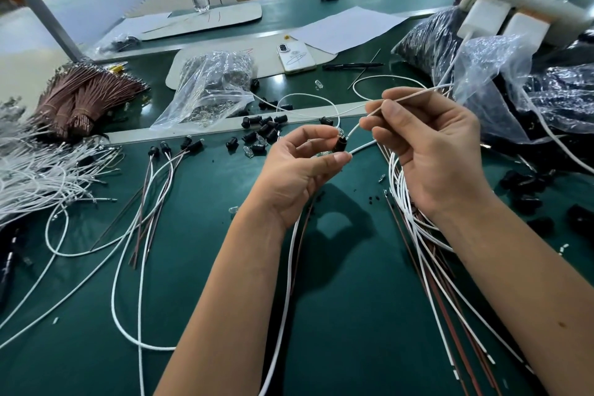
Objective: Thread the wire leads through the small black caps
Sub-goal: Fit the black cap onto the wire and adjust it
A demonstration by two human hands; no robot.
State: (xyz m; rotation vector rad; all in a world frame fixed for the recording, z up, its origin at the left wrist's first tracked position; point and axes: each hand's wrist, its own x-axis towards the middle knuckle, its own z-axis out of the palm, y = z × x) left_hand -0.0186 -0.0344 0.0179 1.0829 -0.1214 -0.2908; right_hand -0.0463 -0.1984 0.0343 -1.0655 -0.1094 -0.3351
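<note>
While your left hand (299,167) pinches a small black cap (340,142) between thumb and forefinger at mid-frame, palm turned up, a white wire lead (363,124) runs from its top to your right hand (430,151), whose curled fingers pinch it just above. Beyond, loose black caps (263,130) lie scattered on the green bench (199,267).
</note>
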